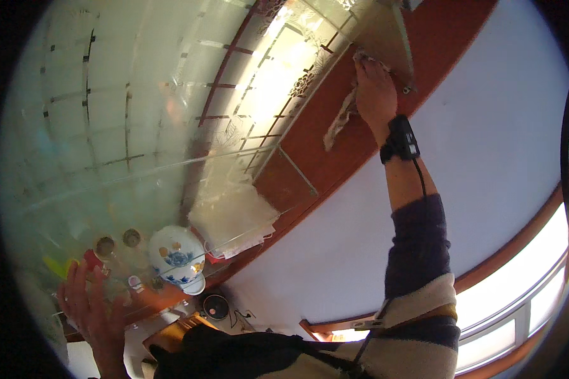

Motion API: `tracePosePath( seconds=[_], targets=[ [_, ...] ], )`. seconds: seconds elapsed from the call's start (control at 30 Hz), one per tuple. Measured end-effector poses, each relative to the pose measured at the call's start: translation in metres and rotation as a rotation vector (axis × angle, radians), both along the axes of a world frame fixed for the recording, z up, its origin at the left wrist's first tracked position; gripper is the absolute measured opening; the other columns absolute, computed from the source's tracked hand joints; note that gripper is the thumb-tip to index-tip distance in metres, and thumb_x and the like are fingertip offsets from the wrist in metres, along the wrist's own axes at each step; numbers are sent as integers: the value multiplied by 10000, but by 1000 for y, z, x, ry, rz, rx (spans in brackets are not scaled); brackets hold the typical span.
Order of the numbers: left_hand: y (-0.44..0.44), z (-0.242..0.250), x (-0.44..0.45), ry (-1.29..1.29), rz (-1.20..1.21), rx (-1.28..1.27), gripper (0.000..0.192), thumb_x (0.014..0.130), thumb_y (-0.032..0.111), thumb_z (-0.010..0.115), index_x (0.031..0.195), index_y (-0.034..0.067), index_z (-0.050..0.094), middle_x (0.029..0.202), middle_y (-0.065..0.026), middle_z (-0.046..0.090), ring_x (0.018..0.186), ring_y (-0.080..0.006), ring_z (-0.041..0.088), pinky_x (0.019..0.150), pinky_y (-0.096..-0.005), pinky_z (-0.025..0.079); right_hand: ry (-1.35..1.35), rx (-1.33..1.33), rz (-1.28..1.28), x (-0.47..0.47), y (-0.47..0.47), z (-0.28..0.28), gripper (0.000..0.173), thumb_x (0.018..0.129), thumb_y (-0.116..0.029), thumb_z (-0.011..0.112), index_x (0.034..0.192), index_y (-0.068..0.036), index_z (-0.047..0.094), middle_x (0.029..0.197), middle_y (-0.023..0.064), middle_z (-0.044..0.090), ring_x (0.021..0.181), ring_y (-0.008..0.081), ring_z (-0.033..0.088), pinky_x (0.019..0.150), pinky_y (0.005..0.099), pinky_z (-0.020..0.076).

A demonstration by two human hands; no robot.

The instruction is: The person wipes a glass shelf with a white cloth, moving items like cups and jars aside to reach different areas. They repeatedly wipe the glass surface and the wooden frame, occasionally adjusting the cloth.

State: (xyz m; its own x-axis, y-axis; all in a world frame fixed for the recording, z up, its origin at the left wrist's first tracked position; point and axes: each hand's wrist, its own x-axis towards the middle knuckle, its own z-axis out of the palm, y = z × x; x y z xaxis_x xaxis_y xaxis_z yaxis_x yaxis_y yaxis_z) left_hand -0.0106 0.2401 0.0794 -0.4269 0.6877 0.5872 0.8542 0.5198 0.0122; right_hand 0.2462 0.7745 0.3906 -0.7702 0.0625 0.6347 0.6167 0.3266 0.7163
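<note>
My right hand (375, 92) is pressed over a crumpled, light patterned cloth (342, 118) on a red-brown wooden surface (313, 137). One end of the cloth trails out beside my palm. On that wrist I wear a black strap with a small device (402, 140) and a cable. At the lower left, my left hand (87, 298) has its fingers apart and holds nothing. It is at or close to a clear glass pane (137, 182); contact cannot be told. Near its fingertips are a red object (93, 260) and a yellow-green one (59, 268), both blurred.
A white pot or jar with blue flowers (176, 258) stands beside a stack of pale paper or cloth (234, 215). A glass corner panel (389, 38) is close to my right hand. Patterned, mirror-like tiles (265, 80) reflect bright light. A round black object (215, 307) lies lower down.
</note>
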Motion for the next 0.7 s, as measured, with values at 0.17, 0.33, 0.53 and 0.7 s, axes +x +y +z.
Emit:
tracePosePath(
  seconds=[0.17, 0.33, 0.53, 0.7],
  targets=[
    [3, -8, -6, 39, -9, -1, 537, 1016, 462, 462, 1399, 90, 522, 1428, -149, 518, 1337, -354, 476, 1116, -567, 298, -81, -121, -136, -9, -7, -15, 396, 908, -99, 535, 1298, -51, 590, 1278, 137, 571, 1240, 331, 521, 1035, 416, 449],
    [2, -5, -7, 41, -38, 53, 483, 1035, 428, 451, 1352, 80, 562, 1398, -144, 552, 1292, -348, 512, 1083, -522, 328, -75, 50, -33, -3, 3, -11, 369, 908, -89, 517, 1263, -46, 610, 1299, 131, 579, 1240, 318, 522, 1038, 410, 443],
    [2, -4, -4, 37, -25, 9, 472, 1029, 411, 472, 1341, 75, 582, 1391, -145, 558, 1293, -344, 516, 1082, -521, 322, -121, -73, 9, -28, 18, -51, 317, 891, -63, 526, 1181, -13, 646, 1249, 137, 604, 1214, 320, 531, 1032, 401, 446],
    [1, -6, -5, 32, -4, -1, 446, 1019, 382, 510, 1335, 78, 589, 1394, -145, 559, 1289, -340, 524, 1091, -520, 316, -201, -191, 109, -23, 23, -145, 261, 852, -76, 570, 1081, -7, 676, 1116, 116, 622, 1138, 302, 558, 995, 389, 463]
  ],
)
